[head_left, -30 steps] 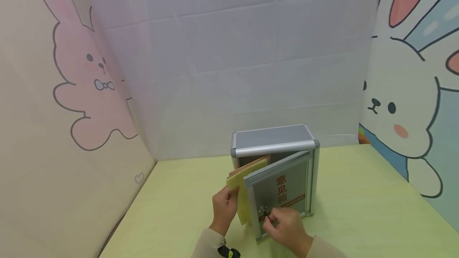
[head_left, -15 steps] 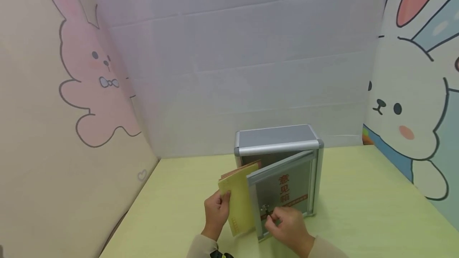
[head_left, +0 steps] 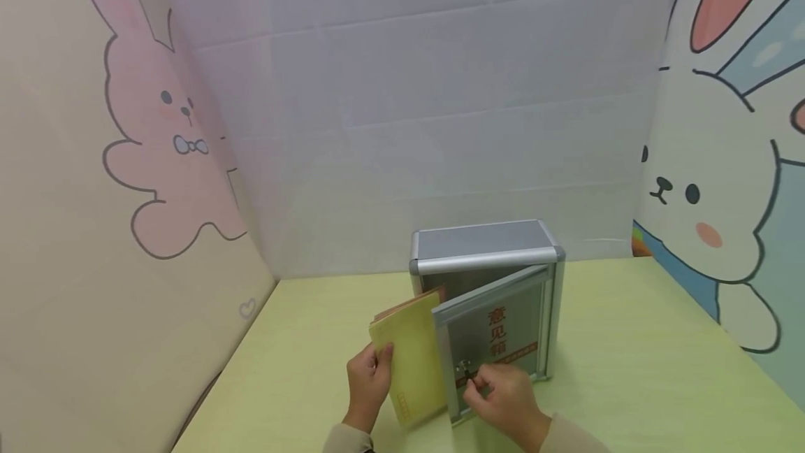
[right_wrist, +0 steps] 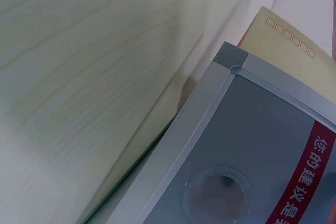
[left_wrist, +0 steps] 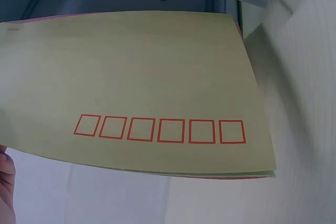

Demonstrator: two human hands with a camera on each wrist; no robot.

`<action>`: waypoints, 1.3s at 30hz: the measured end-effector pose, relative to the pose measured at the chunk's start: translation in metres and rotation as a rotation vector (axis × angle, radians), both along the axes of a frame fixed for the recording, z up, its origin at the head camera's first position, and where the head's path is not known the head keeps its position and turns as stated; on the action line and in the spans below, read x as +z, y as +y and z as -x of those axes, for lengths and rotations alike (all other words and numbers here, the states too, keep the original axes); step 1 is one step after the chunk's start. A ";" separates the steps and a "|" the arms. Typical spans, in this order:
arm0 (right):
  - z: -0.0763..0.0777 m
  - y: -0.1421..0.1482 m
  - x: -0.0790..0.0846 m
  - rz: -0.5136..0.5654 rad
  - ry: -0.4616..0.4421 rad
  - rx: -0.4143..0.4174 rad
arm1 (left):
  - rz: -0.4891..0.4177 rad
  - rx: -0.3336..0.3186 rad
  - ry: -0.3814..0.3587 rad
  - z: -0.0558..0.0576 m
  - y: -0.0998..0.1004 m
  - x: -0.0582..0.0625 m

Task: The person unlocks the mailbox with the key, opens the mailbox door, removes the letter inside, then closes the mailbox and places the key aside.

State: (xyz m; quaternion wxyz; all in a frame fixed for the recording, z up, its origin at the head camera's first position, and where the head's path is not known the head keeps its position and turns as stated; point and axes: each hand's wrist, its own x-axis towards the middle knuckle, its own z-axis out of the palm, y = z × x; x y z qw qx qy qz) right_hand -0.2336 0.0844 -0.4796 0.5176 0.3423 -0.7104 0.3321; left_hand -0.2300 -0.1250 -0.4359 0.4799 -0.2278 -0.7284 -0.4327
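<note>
My left hand (head_left: 369, 379) grips a stack of envelopes (head_left: 416, 358) by its left edge, thumb on the yellow front one. Pink and green edges show behind that front envelope (left_wrist: 136, 72) in the left wrist view, along with its row of red squares. A grey metal suggestion box (head_left: 484, 242) stands on the table with its front door (head_left: 518, 313) swung partly out. At the door's lock, my right hand (head_left: 503, 400) pinches a small dark key (head_left: 467, 372). The stack's right side is hidden behind the door.
The pale wood-grain table (head_left: 314, 341) extends on both sides of the box. Behind it hangs a white cloth wall (head_left: 402, 124). Side walls carry a pink rabbit (head_left: 160, 138) and a white rabbit (head_left: 704, 229).
My left hand has moved left and slightly down, drawing the envelopes out of the box's opening. My right hand stays at the lock, and the door keeps about the same angle.
</note>
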 end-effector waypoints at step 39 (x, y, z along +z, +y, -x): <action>-0.001 0.000 0.001 -0.001 -0.020 0.015 | -0.184 -0.012 -0.194 -0.016 -0.017 -0.016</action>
